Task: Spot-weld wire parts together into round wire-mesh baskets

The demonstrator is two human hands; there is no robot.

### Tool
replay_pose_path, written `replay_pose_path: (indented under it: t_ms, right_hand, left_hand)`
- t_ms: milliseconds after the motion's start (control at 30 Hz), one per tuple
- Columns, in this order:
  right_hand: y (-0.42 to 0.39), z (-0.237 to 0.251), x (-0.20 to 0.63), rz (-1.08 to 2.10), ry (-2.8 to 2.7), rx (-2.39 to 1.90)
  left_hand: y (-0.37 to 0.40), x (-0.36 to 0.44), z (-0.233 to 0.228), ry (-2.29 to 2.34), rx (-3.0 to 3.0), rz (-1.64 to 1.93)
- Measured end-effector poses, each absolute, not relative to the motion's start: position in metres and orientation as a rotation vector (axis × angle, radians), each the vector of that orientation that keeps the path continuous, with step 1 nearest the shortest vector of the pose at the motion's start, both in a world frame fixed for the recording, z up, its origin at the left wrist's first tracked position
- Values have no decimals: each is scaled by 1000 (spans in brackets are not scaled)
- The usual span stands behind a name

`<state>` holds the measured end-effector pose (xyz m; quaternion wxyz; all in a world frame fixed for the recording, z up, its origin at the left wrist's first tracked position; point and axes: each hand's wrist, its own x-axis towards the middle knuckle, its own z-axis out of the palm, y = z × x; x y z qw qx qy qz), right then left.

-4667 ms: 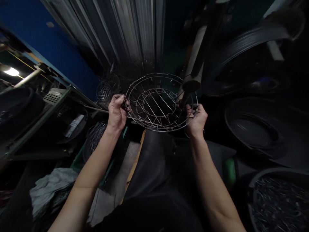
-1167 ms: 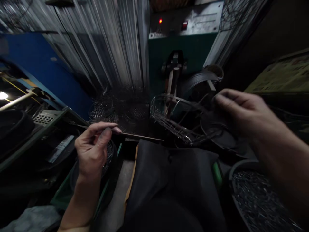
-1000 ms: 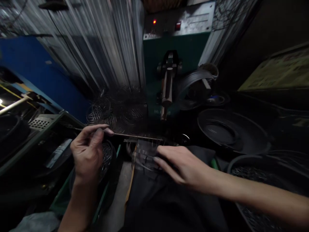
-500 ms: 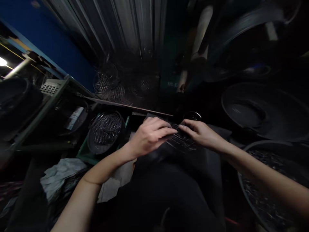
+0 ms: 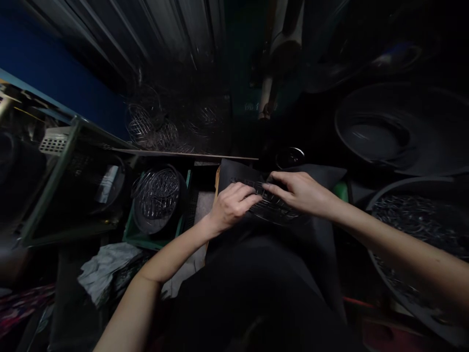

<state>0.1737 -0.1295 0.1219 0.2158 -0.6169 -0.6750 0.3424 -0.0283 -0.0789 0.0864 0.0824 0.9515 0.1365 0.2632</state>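
A round, dark metal wire rack (image 5: pixel 273 211) lies over the dark cloth on my lap, its bars partly hidden under my fingers. My left hand (image 5: pixel 234 204) is closed, thumb and fingers pinching the rack's left side. From the right, my right hand (image 5: pixel 302 191) is closed too, its fingertips on the bars close to the left fingertips. Whether a small part sits between the fingertips is too dark to tell.
To the left, a round tub (image 5: pixel 176 190) of wire racks stands in a green crate. More wire racks (image 5: pixel 152 129) lie behind a thin ledge. At right is a large basin (image 5: pixel 377 205) of small metal pieces. A crumpled cloth (image 5: pixel 110 269) lies at lower left.
The camera view has shifted, so the surroundings sit differently. My left fingers have come lower onto the rack's bars; the right hand stays close to the same spot on it.
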Motion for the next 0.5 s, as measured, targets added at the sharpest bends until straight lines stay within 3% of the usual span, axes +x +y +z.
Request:
replay_pose_path:
  t_ms: [200, 500]
  right_hand:
    - [-134, 120, 165, 841, -1978, -1685]
    - [-147, 121, 163, 776, -1830, -1772]
  left_hand:
    - [-87, -29, 101, 380, 2911, 298]
    - [-104, -14, 118, 398, 3079, 67]
